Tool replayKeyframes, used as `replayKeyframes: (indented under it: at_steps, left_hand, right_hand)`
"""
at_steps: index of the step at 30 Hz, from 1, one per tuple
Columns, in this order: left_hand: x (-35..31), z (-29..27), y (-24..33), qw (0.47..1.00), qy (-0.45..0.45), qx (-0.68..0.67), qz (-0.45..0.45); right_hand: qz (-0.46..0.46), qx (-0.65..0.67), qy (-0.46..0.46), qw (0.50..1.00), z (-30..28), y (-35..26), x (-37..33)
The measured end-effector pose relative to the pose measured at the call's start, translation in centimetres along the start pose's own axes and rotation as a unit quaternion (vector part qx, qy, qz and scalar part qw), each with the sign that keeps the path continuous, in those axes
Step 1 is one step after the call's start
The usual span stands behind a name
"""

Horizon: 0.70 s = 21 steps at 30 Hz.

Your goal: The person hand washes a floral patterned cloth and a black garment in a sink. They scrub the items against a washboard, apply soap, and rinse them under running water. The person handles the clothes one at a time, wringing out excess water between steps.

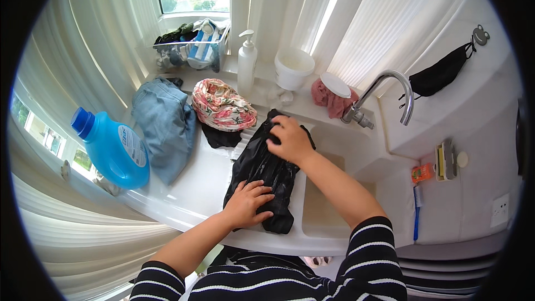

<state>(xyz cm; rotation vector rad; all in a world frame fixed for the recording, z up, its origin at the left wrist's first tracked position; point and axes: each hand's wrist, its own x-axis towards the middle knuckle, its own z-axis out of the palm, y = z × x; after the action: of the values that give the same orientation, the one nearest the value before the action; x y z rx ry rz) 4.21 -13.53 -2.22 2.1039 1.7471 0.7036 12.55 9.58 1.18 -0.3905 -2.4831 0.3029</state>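
Observation:
A wet black garment [266, 170] lies spread on the white counter, over the left edge of the sink basin [329, 212]. My left hand [249, 203] rests flat on its near part, fingers apart. At the far end, my right hand [291, 138] is on or just above the cloth, its fingers loosely bent and apart; their contact is hard to make out. Some of the dark fabric is hidden under both hands. Just beyond it, a bunched floral cloth [223, 105] sits on another black cloth [221, 136].
To the left are light blue jeans [164, 125] and a blue detergent bottle [117, 150]. Along the back stand a clear bin [167, 58], a pump bottle [247, 64], a white tub [293, 69] and a pink cloth [334, 103]. A curved faucet [393, 75] overhangs the right side; a blue brush [417, 214] hangs nearby.

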Motion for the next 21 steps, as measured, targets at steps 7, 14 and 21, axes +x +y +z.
replayKeyframes:
  at_steps: [7, 14, 21]
  left_hand:
    - [0.1, 0.1, -0.1, 1.0, -0.013, -0.011, 0.008]
    - [0.3, -0.3, -0.3, 0.999, -0.031, -0.018, 0.002]
    - [0.6, 0.2, 0.0, 0.999, -0.036, -0.028, 0.012]
  right_hand:
    - [-0.057, -0.125, 0.069, 0.988, 4.3, 0.6, -3.3]
    - [-0.021, 0.038, 0.028, 0.999, 0.9, -1.4, -0.7]
    - [0.036, -0.072, 0.06, 0.995, 3.7, 2.8, -3.0]
